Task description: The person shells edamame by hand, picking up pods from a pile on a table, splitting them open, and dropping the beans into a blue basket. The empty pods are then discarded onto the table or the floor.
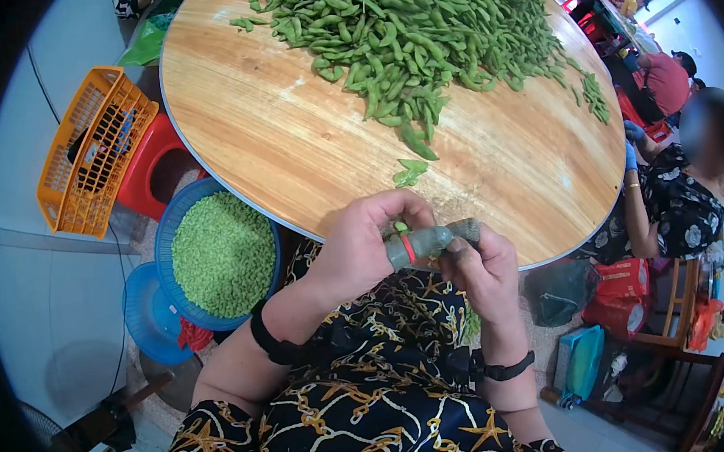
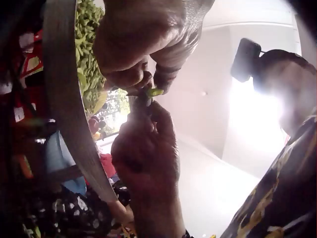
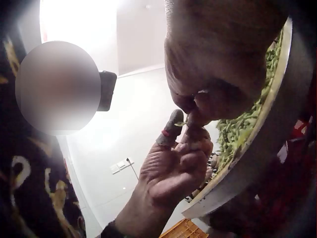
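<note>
Beyond two working hands, a round, pale wooden desk (image 1: 235,125) carries a heap of green bean pods (image 1: 423,34); beside it, a blue plastic basket (image 1: 164,257) holds pale-green beans (image 1: 224,254). At the desk's near edge, the left hand (image 1: 361,234), fingers bent, pinches a small green pod (image 2: 156,92) against its grey-green, red-banded thumb cover (image 1: 435,239). The right hand (image 1: 486,269) curls in close, its hold unclear. Good work likely needs steady pinching and a firm, controlled thumb press.

There's room to slide across the left of the table (image 1: 235,125), but a big heap of pods (image 1: 423,26) blocks the far side.
</note>
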